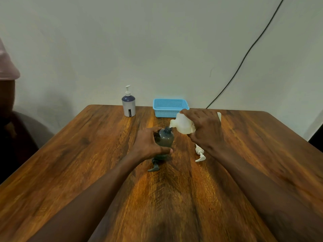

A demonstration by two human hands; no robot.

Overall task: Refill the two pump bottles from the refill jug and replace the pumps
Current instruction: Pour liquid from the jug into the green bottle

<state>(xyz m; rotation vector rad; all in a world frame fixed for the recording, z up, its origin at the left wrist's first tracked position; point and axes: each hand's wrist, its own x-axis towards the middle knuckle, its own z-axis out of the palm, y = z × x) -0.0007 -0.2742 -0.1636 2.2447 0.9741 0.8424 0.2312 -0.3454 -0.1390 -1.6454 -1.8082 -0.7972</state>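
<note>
A dark grey bottle (pixel 165 138) stands upright at the table's middle with its neck open, and my left hand (pixel 148 144) is wrapped around its left side. My right hand (pixel 204 130) holds a cream refill jug (pixel 183 125) tipped to the left, its spout just over the grey bottle's neck. A grey pump (pixel 154 165) lies on the table in front of the bottle. A white pump (pixel 200 153) lies to the right, partly under my right wrist. A second bottle (pixel 129 105), white with a dark top and a white pump fitted, stands at the far edge.
A light blue perforated basket (pixel 168 105) sits at the far edge of the wooden table (pixel 174 198), just behind the jug. A black cable (pixel 244 56) runs down the wall at the right. A person sits at the far left edge (pixel 7 95).
</note>
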